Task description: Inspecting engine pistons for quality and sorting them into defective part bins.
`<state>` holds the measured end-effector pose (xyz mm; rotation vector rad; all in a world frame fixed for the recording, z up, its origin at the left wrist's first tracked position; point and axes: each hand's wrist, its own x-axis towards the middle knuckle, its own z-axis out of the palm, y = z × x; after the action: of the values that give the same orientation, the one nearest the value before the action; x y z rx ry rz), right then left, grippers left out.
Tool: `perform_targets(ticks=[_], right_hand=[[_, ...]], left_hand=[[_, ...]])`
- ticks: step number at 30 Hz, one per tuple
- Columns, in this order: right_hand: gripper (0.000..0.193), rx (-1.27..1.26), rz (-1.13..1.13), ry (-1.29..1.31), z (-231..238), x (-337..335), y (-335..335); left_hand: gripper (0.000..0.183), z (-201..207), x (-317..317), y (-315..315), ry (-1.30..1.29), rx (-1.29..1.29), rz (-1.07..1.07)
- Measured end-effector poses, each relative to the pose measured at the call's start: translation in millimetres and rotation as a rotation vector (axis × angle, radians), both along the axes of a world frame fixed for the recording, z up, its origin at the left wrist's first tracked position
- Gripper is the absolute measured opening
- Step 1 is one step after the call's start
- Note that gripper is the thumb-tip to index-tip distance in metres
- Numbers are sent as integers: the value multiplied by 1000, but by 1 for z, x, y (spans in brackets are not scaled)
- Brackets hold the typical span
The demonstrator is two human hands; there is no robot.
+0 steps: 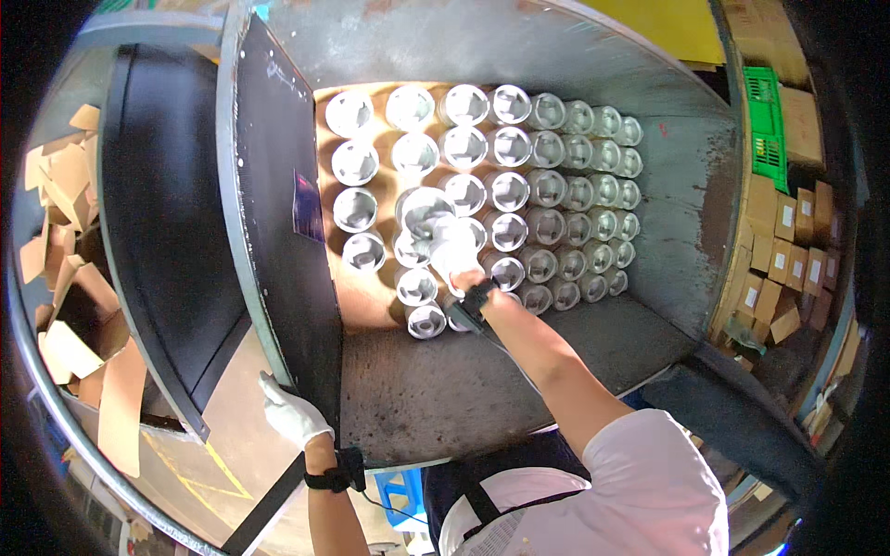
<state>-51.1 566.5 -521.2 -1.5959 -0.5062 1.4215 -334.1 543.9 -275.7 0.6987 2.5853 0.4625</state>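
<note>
My right hand (453, 252), in a white glove, reaches into a large metal bin over rows of clear round jars (510, 190). Its fingers are closed on one clear jar (426, 209), tilted above the others; bright glare blurs the fingers. The jars stand close together on a brown cardboard sheet (366, 298). At the bin's near left corner, my white-gloved left hand (295, 414) rests against the edge of the dark side panel (287, 195). Its fingers are stretched out and hold nothing that I can see.
Grey metal walls (681, 176) bound the bin, with a dark worn floor strip (445, 398) nearest me. Torn cardboard (79, 278) fills a container at the far left. On the right are a green crate (765, 125) and stacked cardboard boxes (788, 259). Wires hang from both wrist devices.
</note>
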Motion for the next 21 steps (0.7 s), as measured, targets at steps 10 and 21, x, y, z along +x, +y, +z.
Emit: perform_targets(ticks=[10,21], right_hand=[[38,-35,640,-720,225,36,-77],[38,-61,688,-580,389,23,-168]], left_hand=[[70,-8,23,8,102,-101,-225],[61,-21,-27,-1,-327,146,-434]])
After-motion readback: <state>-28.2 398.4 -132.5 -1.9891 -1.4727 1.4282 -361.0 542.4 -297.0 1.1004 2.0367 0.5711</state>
